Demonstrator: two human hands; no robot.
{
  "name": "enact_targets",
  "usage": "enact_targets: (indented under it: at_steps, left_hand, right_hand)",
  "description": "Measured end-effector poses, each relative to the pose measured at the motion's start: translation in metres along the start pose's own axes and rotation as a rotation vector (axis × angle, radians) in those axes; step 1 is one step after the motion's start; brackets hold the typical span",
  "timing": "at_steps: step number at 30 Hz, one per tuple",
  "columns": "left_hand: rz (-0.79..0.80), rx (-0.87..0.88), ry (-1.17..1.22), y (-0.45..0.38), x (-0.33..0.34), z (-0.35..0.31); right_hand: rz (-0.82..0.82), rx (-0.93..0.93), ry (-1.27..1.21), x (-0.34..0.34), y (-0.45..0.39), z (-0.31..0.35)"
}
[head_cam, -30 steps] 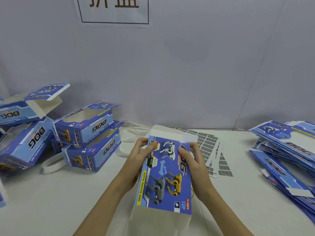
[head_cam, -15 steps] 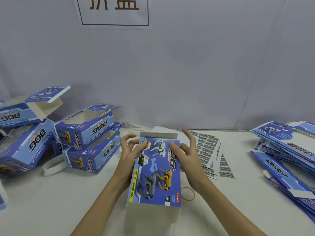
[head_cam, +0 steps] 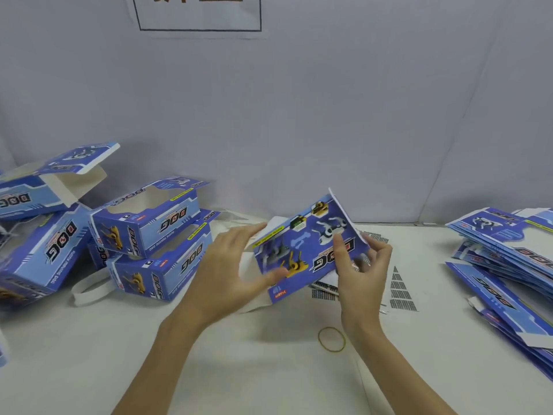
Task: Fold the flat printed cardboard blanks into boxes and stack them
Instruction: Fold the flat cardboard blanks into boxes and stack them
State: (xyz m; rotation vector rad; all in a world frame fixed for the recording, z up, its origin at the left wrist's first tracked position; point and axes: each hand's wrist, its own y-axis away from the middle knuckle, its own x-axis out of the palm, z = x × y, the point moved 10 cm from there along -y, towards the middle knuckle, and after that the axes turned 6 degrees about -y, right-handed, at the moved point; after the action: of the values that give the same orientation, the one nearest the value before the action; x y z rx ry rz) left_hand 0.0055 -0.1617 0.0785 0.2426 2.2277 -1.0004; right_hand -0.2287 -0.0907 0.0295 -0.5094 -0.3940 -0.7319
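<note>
Blue dog-printed box (head_cam: 308,247), tilted

- Wall sign (head_cam: 200,13): upper part cut off by the top edge; characters unreadable.
- Flat blanks (head_cam: 505,256): stack runs past the right edge.
- Folded boxes (head_cam: 45,244): leftmost ones cropped by the left edge.
- Label sheets (head_cam: 401,290): partly hidden behind the held box (head_cam: 308,247); print too small to read.
</note>
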Motion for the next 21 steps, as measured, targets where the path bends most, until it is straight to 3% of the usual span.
enact_targets:
  at_steps: [2,4,9,13,17,21]
  left_hand:
    - [0.01,0.119,-0.184,0.003,0.016,-0.029]
    - [0.003,0.113,-0.234,0.009,0.035,-0.043]
    - [-0.145,0.035,-0.002,0.011,0.024,-0.029]
    - [-0.113,0.177,-0.2,0.01,0.02,-0.027]
    - [-0.087,0.288,-0.28,0.009,0.021,-0.03]
    - [-0.043,0.283,-0.254,0.012,0.026,-0.038]
  right_hand:
    - [0.083,-0.038,0.016,0.009,0.008,0.003]
    - [0.192,-0.058,0.048,0.024,0.024,0.003]
    - [0.402,-0.215,0.209,0.045,0.042,0.031]
    - [0.379,0.051,0.153,0.043,0.026,0.016]
    - [0.462,0.038,0.274,0.043,0.022,0.019]
    - [0.488,-0.002,0.324,0.043,0.018,0.026]
